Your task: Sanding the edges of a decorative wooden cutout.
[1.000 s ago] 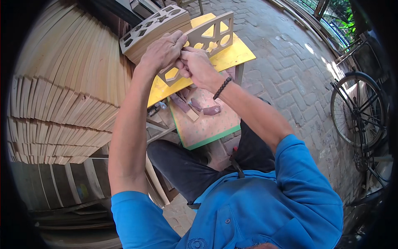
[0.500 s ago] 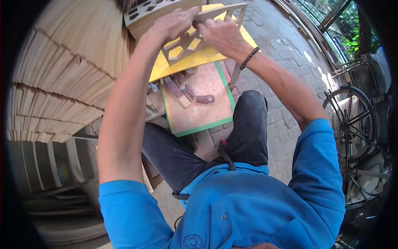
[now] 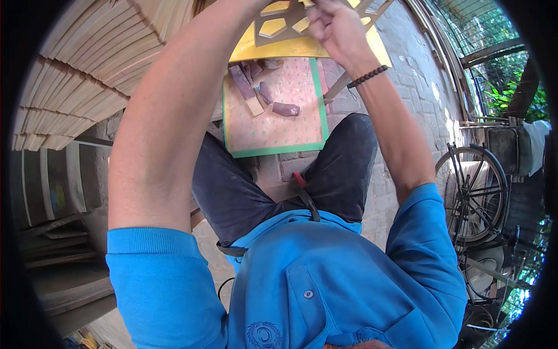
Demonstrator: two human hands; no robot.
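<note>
A wooden panel with polygonal cut-outs (image 3: 283,38) stands on the yellow work surface (image 3: 247,53) at the top of the view. My right hand (image 3: 338,30) is at the panel, its fingers bent and drawn together; what they hold, if anything, is too small and blurred to make out. My left forearm (image 3: 165,110) stretches up past the panel's left side, and the hand itself lies beyond the top edge. Below the work surface, several worn brownish sanding pieces (image 3: 286,109) and a wood-ended block (image 3: 254,106) rest on a pinkish board with green edging (image 3: 273,139).
Tall stacks of thin wooden slats (image 3: 87,70) rise on my left, with shelving boards (image 3: 75,174) beneath. A bicycle wheel (image 3: 474,195) stands to the right on the brick paving (image 3: 401,87). My knees flank the low board.
The view has shifted, so the panel sits higher and partly out of frame. My left hand has passed beyond the top edge. My right hand has turned, staying at the panel.
</note>
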